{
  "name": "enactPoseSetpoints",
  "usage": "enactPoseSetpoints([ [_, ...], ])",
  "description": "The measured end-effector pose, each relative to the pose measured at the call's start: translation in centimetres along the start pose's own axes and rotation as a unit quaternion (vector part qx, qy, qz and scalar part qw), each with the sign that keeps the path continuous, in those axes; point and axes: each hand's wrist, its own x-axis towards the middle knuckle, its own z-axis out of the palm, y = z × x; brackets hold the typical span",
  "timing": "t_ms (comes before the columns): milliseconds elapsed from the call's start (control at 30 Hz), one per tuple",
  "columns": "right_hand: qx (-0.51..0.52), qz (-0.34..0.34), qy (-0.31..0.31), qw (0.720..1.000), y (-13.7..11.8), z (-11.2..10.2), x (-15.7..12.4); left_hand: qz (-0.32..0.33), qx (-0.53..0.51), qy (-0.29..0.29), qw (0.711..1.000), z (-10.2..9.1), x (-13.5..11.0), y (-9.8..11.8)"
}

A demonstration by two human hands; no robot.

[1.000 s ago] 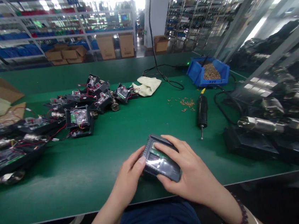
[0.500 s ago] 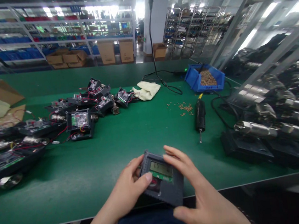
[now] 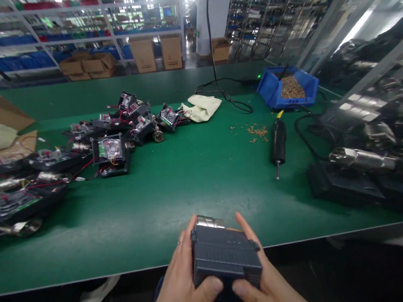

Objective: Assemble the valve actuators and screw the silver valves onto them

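Note:
Between my two hands is a dark grey plastic meter housing [image 3: 226,249], held at the table's front edge. A silver metal pipe fitting [image 3: 209,222] sticks out on its far side. My left hand [image 3: 185,273] grips the left side, thumb on the near edge; a ring shows on one finger. My right hand [image 3: 260,269] clasps the right side, its thumb also on the near edge. The display side of the housing is turned out of sight. Farther off to the right, a black electric screwdriver [image 3: 278,140] lies on the green table.
Loose screws [image 3: 257,130] lie beside a blue bin [image 3: 288,89] of screws. Several opened meter units [image 3: 110,153] with red wires cover the left side. Finished-looking housings with metal fittings [image 3: 364,158] are stacked at right. A pale cloth [image 3: 202,107] lies at the back.
The meter housing has been turned, so its display face no longer shows and a plain side faces up. My right hand has closed onto it. The view has tipped downward.

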Motion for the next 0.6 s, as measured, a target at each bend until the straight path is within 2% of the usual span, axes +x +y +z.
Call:
enactPoseSetpoints([
  [100, -0.065, -0.038, 0.021, 0.997, 1.5, 0.1, -0.5, 0.034, -0.030, 0.023, 0.999, 1.0, -0.4, -0.1],
  [200, -0.141, -0.064, 0.018, 0.988, 2.0, 0.1, -0.9, 0.030, -0.039, 0.007, 0.999, 1.4, -0.7, -0.1],
  [267, -0.153, -0.075, 0.018, 0.985, 1.8, 0.1, -1.0, 0.027, -0.036, 0.004, 0.999, 1.3, -0.7, 0.0],
  [433, -0.085, -0.074, 0.061, 0.992, 0.6, 0.2, -0.9, 0.023, -0.051, 0.003, 0.998, 1.2, -0.4, 0.3],
  [533, -0.005, -0.046, 0.071, 0.996, 0.0, 0.0, -0.5, 0.005, -0.080, 0.006, 0.997, 1.2, -0.3, 0.4],
  [600, 0.008, -0.024, 0.073, 0.997, -0.3, -0.4, -0.2, -0.014, -0.103, -0.003, 0.995, 1.0, -0.3, 0.6],
])
